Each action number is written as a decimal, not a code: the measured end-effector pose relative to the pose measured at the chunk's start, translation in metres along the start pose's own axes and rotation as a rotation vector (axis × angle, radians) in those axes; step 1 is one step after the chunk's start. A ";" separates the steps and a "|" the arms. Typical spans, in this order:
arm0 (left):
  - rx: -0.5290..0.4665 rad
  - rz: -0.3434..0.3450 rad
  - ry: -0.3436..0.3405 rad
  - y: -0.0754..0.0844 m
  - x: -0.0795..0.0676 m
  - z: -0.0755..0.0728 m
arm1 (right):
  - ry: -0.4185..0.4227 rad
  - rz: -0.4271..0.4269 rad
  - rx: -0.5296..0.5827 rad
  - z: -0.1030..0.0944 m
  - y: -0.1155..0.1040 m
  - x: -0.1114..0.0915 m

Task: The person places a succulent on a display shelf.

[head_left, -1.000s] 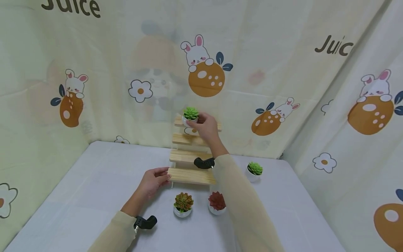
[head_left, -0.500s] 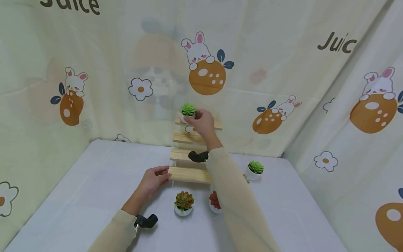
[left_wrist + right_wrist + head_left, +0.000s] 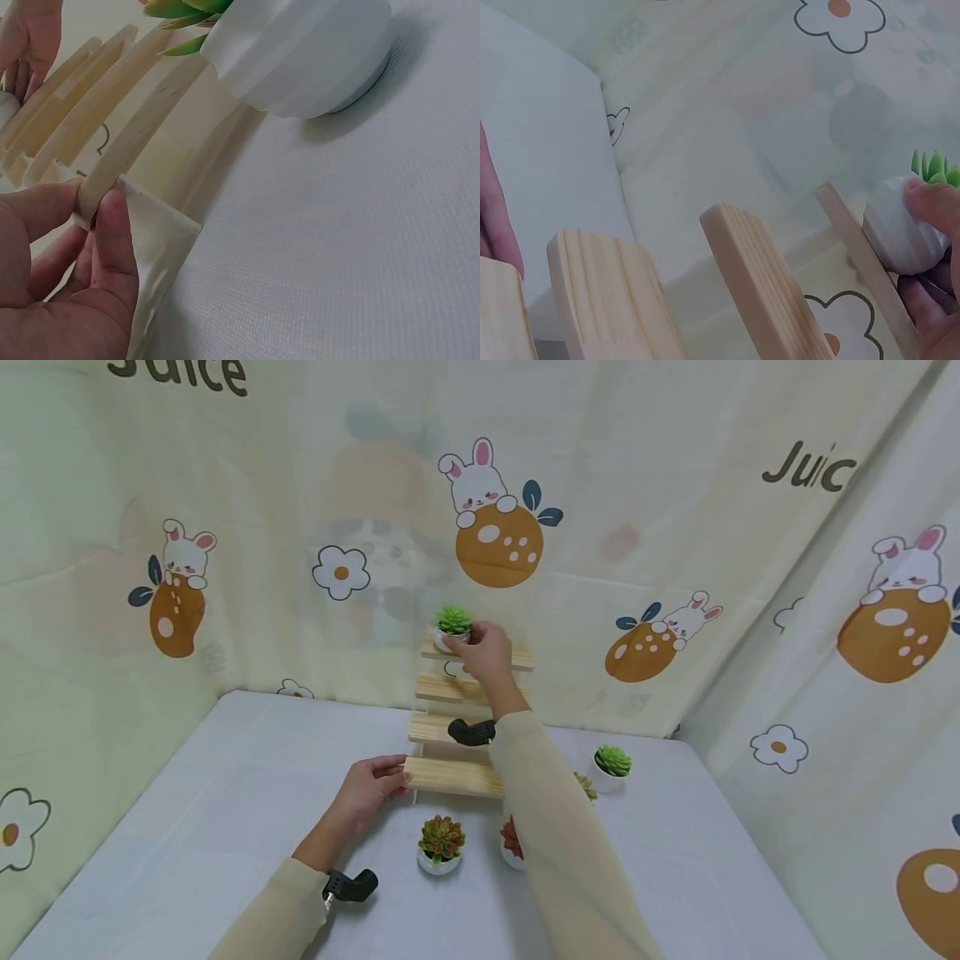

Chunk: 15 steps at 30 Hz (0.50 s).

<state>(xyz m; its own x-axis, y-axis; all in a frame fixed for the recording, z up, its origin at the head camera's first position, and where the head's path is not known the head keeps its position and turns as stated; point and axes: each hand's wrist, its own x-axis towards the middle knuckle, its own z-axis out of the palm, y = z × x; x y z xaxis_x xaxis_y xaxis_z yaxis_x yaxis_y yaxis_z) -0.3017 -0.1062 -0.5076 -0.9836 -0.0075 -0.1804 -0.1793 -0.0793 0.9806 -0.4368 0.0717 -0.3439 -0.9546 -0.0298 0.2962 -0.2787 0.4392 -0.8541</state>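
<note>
My left hand (image 3: 367,793), left of centre: pinching the wooden shelf (image 3: 450,775) by its lowest board's end. Rust-green succulent (image 3: 441,842), lower centre: unobstructed. Bright green succulent (image 3: 453,620), upper centre: pot held in my right hand (image 3: 489,653) at the top board, its far side covered by my fingers. Red succulent (image 3: 512,838), lower centre: partly behind my sleeve (image 3: 573,852). Yellowish succulent (image 3: 586,787), right of centre: pot hidden. Pale green succulent (image 3: 612,762), right: whole.

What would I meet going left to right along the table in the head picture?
Left hand, brown-green plant, red plant, yellowish plant peeking past the right sleeve, bright green plant.
</note>
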 end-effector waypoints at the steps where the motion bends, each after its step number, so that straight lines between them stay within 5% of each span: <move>1: 0.004 -0.001 -0.001 0.000 0.000 0.000 | -0.002 0.002 0.004 -0.001 0.000 -0.001; 15: 0.010 0.000 -0.010 0.001 -0.002 0.000 | 0.036 0.004 0.119 -0.023 0.013 -0.018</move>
<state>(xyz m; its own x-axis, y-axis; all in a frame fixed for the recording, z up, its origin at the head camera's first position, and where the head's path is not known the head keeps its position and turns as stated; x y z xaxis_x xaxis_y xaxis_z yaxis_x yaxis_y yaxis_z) -0.3001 -0.1058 -0.5064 -0.9836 0.0021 -0.1801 -0.1798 -0.0694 0.9813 -0.4208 0.0987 -0.3502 -0.9521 0.0050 0.3056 -0.2869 0.3298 -0.8994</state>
